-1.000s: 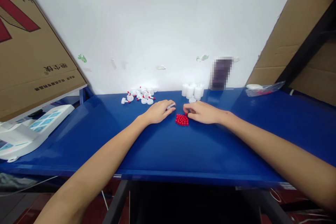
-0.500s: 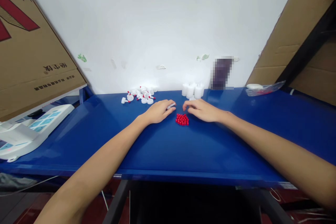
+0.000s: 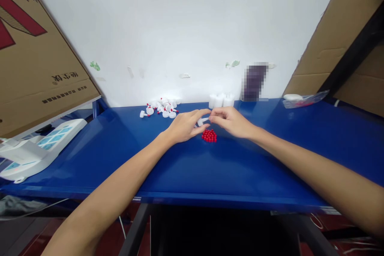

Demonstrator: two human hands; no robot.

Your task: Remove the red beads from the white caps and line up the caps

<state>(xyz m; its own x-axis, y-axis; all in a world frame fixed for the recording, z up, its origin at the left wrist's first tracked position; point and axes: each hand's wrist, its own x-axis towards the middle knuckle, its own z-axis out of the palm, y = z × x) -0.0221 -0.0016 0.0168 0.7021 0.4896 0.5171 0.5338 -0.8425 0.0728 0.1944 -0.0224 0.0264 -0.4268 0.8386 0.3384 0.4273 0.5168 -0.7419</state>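
My left hand [image 3: 188,125] is closed around the wide base of a white nozzle cap [image 3: 203,121], whose narrow spout points right between thumb and index finger. The fingertips of my right hand [image 3: 229,121] are pinched together at the spout's tip; whether they also hold something small is hidden. Just below both hands, small red tip caps [image 3: 209,136] stand in a tight cluster on the blue table [image 3: 192,172]. Beyond my left hand lies a loose pile of white nozzle caps [image 3: 166,107] with red tips.
White bottles [image 3: 221,100] stand against the wall behind my right hand. A clear plastic bag [image 3: 306,100] lies at the back right. On the left rests a white power strip [image 3: 57,140] with a plug in it. Cardboard boxes [image 3: 36,60] flank the table.
My right hand has moved slightly left, and its fingers have closed at the spout tip. My left hand has shifted a little right, showing more of the nozzle cap.
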